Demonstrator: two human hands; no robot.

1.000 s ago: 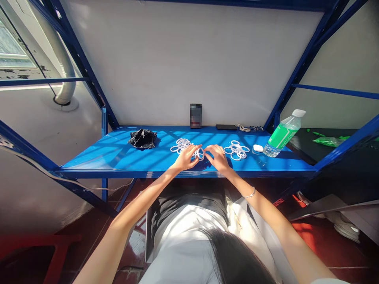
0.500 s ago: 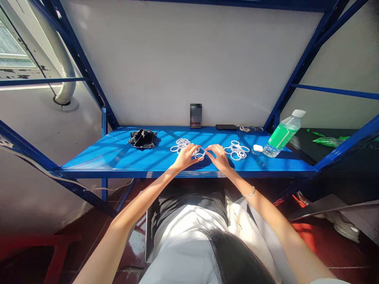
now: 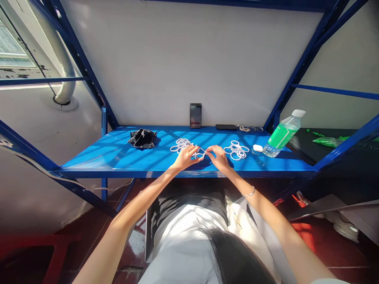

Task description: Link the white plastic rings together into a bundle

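Observation:
Between my two hands is a white hair tie (image 3: 200,155), a thin round loop. My left hand (image 3: 186,157) is closed around its left side, with the thumb below and the fingers above. At the loop's right edge, my right hand (image 3: 219,158) pinches it between thumb and fingertips. A pile of white hair ties (image 3: 180,145) lies just beyond my left hand, partly covered by it. To the right of my right hand sits a second pile of white hair ties (image 3: 237,150), spread flat on the blue tabletop (image 3: 118,157).
A crumpled black plastic bag (image 3: 143,139) stands at left. Along the back are a dark upright box (image 3: 196,116), a black phone (image 3: 226,127) and a coiled cable (image 3: 248,129). A white case (image 3: 257,148) and a green-labelled bottle (image 3: 282,136) stand at right. Blue posts (image 3: 296,71) frame the table.
My right hand's fingers have shifted very slightly at the loop's edge. My left hand and both piles look the same.

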